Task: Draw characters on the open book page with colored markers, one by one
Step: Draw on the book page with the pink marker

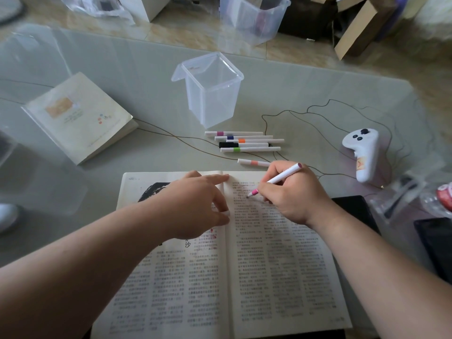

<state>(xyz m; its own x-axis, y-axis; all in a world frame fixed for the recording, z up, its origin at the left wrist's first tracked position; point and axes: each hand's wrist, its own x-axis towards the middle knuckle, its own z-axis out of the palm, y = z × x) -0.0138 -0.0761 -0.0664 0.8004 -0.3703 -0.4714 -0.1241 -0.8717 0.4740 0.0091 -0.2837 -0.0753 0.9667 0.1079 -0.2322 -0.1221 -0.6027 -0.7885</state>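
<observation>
Bare worktop (146, 77) lies open left of the clear plastic tub (212, 94); a row of markers (244, 141) and a white controller (364, 152) crowd the strip beyond the open book (281, 265).

Glossy glass table (146, 77), matt paper book (269, 265), clear smooth plastic container (212, 99).

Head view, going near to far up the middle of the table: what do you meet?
Open book → right hand holding the pink marker → row of loose markers → clear plastic container.
</observation>
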